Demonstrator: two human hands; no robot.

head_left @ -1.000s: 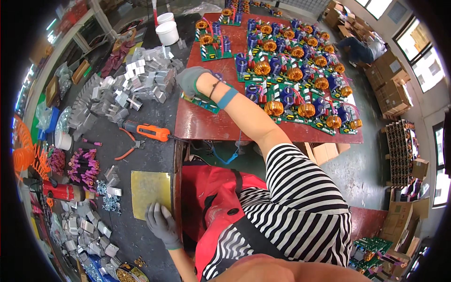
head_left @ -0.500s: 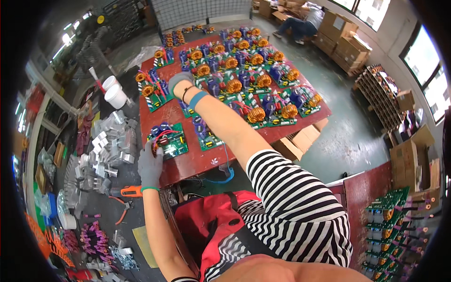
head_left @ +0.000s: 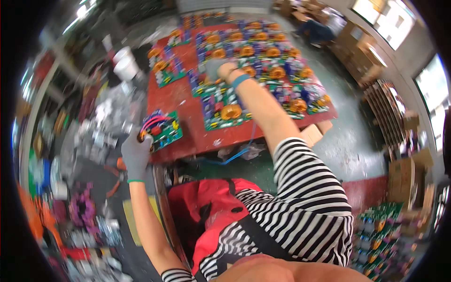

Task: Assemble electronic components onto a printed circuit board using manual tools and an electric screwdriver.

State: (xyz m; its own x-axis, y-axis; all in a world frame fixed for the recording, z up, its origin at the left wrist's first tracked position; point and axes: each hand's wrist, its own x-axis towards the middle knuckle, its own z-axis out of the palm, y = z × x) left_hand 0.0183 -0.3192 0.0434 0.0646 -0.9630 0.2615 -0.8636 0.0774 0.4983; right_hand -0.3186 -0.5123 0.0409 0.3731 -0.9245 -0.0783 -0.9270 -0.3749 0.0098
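Observation:
My left hand (head_left: 136,152), in a grey glove, is closed on the left edge of a green circuit board (head_left: 174,131), by its copper coil. Pink wires and dark blue capacitors rise from this board, which lies at the near left corner of the red table (head_left: 188,143). Farther off, my right hand (head_left: 217,69), also gloved, reaches over the grouped circuit boards (head_left: 230,96) with their orange coils. Its fingers are blurred and turned away, so any grip there is hidden. The right forearm passes above the near boards.
Left of the table, a dark bench holds silver metal heatsinks (head_left: 105,110) and purple parts (head_left: 82,207). White buckets (head_left: 126,69) stand at the far left. Cardboard boxes (head_left: 359,51) line the right wall, near a sitting person (head_left: 319,30). More boards stand at the lower right (head_left: 380,239).
My right hand has moved rightward from beside the left boards to above the larger group. My left hand and its board have shifted slightly left. The whole view has shifted and blurred.

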